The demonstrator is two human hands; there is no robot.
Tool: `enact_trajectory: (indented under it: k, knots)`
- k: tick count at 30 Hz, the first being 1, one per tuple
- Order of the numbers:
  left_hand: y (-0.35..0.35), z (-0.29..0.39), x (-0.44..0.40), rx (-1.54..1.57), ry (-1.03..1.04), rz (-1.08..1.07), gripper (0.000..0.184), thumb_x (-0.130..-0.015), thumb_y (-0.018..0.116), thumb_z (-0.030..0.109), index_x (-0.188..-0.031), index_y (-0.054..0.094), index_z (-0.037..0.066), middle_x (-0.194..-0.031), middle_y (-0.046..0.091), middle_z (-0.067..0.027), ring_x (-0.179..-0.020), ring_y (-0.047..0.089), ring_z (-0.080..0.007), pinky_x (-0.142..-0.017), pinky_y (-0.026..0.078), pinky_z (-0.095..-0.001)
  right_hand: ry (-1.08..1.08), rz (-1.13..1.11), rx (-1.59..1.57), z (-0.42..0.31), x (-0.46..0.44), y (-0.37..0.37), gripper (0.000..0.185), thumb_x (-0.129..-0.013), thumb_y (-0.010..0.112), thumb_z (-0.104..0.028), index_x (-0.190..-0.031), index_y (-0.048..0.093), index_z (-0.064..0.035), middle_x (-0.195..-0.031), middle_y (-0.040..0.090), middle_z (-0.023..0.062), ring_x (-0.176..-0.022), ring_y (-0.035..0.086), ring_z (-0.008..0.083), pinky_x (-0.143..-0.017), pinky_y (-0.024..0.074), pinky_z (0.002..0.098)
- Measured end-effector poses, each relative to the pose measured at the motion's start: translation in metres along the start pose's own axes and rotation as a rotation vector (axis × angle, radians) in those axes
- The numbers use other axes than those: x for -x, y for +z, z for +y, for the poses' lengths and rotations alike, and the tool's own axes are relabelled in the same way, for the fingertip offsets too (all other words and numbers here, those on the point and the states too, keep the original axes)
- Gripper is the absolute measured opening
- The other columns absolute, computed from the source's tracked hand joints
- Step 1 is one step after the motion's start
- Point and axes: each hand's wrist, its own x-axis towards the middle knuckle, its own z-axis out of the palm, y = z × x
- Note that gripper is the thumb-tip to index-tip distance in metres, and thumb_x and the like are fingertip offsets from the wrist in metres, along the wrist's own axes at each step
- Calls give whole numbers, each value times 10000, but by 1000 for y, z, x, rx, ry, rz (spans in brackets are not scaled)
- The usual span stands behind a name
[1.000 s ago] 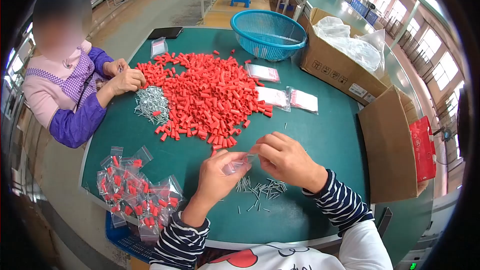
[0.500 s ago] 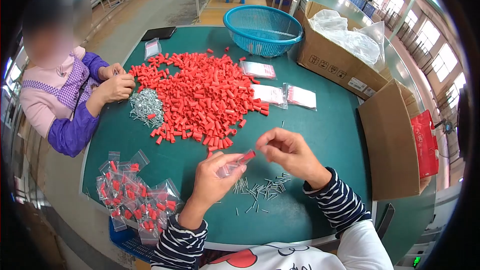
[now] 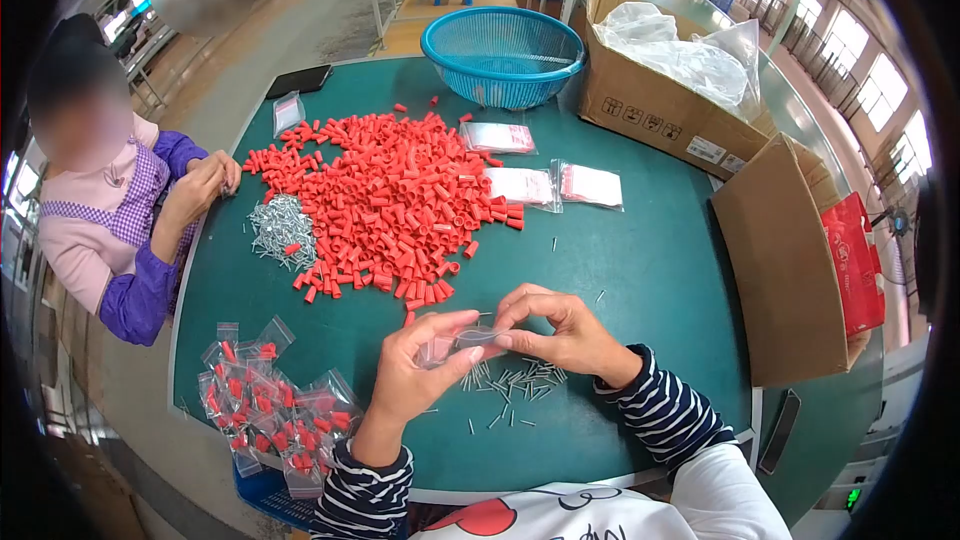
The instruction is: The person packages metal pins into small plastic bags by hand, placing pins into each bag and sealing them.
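Note:
A small clear zip bag [image 3: 472,338] is held between my two hands, above the table's near side. My left hand [image 3: 412,370] pinches its left side, and the fingers of my right hand [image 3: 560,336] close on its right edge. The bag's mouth seems parted. What lies inside is partly covered by my fingers. Just below my hands is a loose scatter of screws [image 3: 525,380]. Beyond my hands spreads a large heap of red plastic caps [image 3: 400,200].
Filled bags [image 3: 265,400] with red caps lie at the near left. Another person [image 3: 110,210] works at the left edge, by a heap of screws [image 3: 282,230]. Packs of flat bags [image 3: 590,185], a blue basket [image 3: 500,60] and cardboard boxes [image 3: 650,100] stand farther off.
My right hand has moved left and down to the bag and now grips its edge. The red cap seen at the bag's end no longer shows clearly. The view has shifted slightly.

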Motion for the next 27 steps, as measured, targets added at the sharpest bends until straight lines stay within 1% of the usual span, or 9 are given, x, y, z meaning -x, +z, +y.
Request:
enact_trajectory:
  k: [4, 7, 13, 19, 20, 21, 23, 24, 27]
  knots:
    - [-2, -13, -1, -90, 75, 101, 214, -788, 783, 26, -988, 713, -5, -763, 565, 29, -675, 479, -35, -589, 349, -172, 38, 48, -39, -5, 1, 2, 95, -880, 703, -120, -946, 698, -51, -943, 654, 42, -905, 594, 136, -811, 459, 277]
    - [0, -23, -1, -1, 91, 123, 148, -813, 769, 34, -939, 706, -7, -771, 571, 27, -675, 486, -34, -595, 365, -175, 68, 72, -75, -4, 1, 3, 97, -883, 701, -127, -940, 697, -49, -928, 656, 40, -890, 592, 129, -789, 456, 277]
    - [1, -14, 0, -103, 121, 100, 100, -833, 750, 26, -899, 687, -14, -781, 567, 24, -661, 478, -33, -591, 371, -182, -7, 118, 33, -7, 1, 5, 87, -872, 701, -115, -915, 689, -40, -915, 659, 49, -839, 598, 140, -716, 457, 271]
    - [11, -9, 0, 56, 62, 143, 205, -820, 768, 47, -996, 673, 2, -766, 500, 74, -649, 405, -7, -562, 317, -174, -72, 150, 174, -16, -2, 3, 66, -855, 701, -76, -901, 683, -33, -905, 666, 65, -798, 608, 155, -662, 463, 269]
    - [12, -3, -1, -60, 66, 148, 268, -802, 785, 52, -1039, 667, 6, -747, 456, 96, -645, 373, -2, -555, 295, -172, -77, 135, 187, -16, -2, 4, 63, -854, 700, -72, -900, 683, -32, -902, 667, 66, -791, 608, 155, -653, 462, 267]
    - [14, 0, 0, 17, 82, 126, 275, -793, 795, 70, -1033, 675, 8, -739, 499, 96, -649, 401, -4, -551, 314, -182, -71, 125, 171, -17, -3, 6, 61, -854, 700, -69, -898, 682, -30, -897, 668, 67, -779, 608, 153, -641, 460, 264]
    - [8, -17, 0, -96, 237, 21, 255, -801, 793, 93, -1018, 683, 16, -757, 562, 82, -652, 434, -13, -555, 346, -208, -57, 108, 147, -20, -2, 10, 58, -852, 699, -63, -894, 681, -26, -887, 671, 69, -755, 607, 149, -616, 456, 259]
    - [6, -12, 1, -88, 196, 11, 193, -819, 779, 105, -966, 688, 18, -775, 610, 41, -650, 472, -39, -569, 381, -227, -53, 104, 132, -20, -2, 11, 57, -850, 698, -52, -892, 678, -19, -873, 666, 63, -720, 596, 131, -601, 449, 248]
    - [17, -15, 5, 347, -116, 52, 153, -836, 759, 89, -938, 670, 16, -800, 610, 16, -654, 503, -63, -582, 403, -221, 3, 134, 124, -25, -4, 16, 55, -845, 703, -45, -883, 677, -14, -862, 658, 60, -698, 579, 112, -605, 446, 245]
